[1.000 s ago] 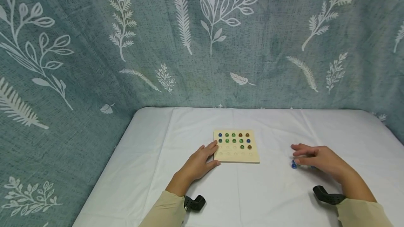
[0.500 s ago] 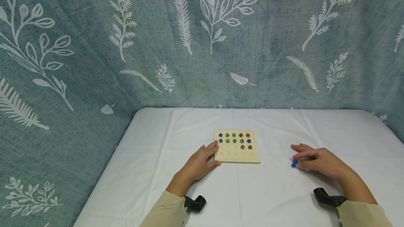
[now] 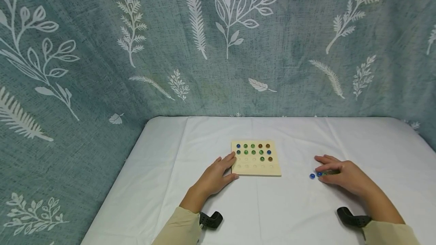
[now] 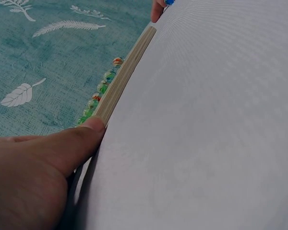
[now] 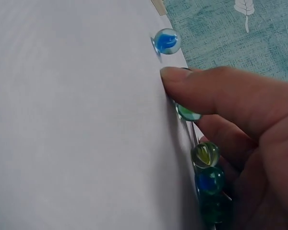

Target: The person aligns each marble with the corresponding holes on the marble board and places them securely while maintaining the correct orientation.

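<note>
My left hand (image 3: 214,175) lies at the left side of a pale wooden marble board (image 3: 257,170), fingertips on its edge. In the left wrist view the thumb (image 4: 69,148) presses the board's near corner. My right hand (image 3: 347,177) is low over the cloth with thumb and fingers curved loosely around several glass marbles. A blue marble (image 3: 319,174) sits between thumb and index finger, the fingertips apart. Another blue marble (image 3: 312,176) lies just left of the hand. In the right wrist view a green marble (image 5: 188,112) and a yellow-swirled marble (image 5: 205,154) show under the hand.
Green, blue and brown marbles fill the board's two far rows, and two sit at the right of the third row. Its other hollows are bare. A white cloth (image 3: 190,143) covers the table, with a leaf-patterned teal curtain (image 3: 218,86) behind.
One blue marble has rolled left, away from the right hand. Another blue marble has come out by the right thumb. The right hand has shifted slightly; the left hand stays on the board.
</note>
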A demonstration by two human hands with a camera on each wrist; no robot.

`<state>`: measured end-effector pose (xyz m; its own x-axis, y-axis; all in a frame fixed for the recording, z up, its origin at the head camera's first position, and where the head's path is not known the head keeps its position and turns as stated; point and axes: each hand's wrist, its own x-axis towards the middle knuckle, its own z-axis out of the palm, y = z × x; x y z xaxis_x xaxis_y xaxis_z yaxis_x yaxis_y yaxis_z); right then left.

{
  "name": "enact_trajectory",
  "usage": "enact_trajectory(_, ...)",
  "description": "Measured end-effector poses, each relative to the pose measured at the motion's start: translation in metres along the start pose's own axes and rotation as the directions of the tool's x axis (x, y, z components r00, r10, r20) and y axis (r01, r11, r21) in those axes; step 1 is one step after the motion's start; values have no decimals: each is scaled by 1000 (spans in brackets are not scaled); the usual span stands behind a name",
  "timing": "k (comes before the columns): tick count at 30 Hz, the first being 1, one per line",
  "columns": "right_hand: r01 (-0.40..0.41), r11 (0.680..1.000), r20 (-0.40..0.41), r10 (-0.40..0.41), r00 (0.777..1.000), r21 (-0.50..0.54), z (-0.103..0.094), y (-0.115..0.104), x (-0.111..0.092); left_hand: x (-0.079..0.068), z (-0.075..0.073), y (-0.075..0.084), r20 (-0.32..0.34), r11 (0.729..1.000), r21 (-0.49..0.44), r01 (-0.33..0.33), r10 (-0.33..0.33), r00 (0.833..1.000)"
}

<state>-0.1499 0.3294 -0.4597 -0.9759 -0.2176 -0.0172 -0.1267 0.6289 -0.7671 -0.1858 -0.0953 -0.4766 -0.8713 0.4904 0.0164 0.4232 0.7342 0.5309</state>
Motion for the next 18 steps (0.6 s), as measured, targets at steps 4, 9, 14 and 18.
enact_trajectory(4, -26, 997, -5, 26, 1000, -71, 1, -2, 0, 0, 0, 0, -2, 1000, 4, -3, 3, 1000)
enact_trajectory(9, -32, 990, -10, 31, 999, -141, 1, -4, 0, -1, 0, 1, -11, 1000, 3, -7, 7, 1000)
enact_trajectory(14, -27, 991, -15, 25, 1000, -132, 2, -2, 0, -1, -1, 1, -13, 1000, 4, -5, 5, 1000)
enact_trajectory(18, 15, 993, -30, -19, 999, -115, 2, -2, -1, -1, -1, 2, -7, 1000, 7, -1, 1, 1000)
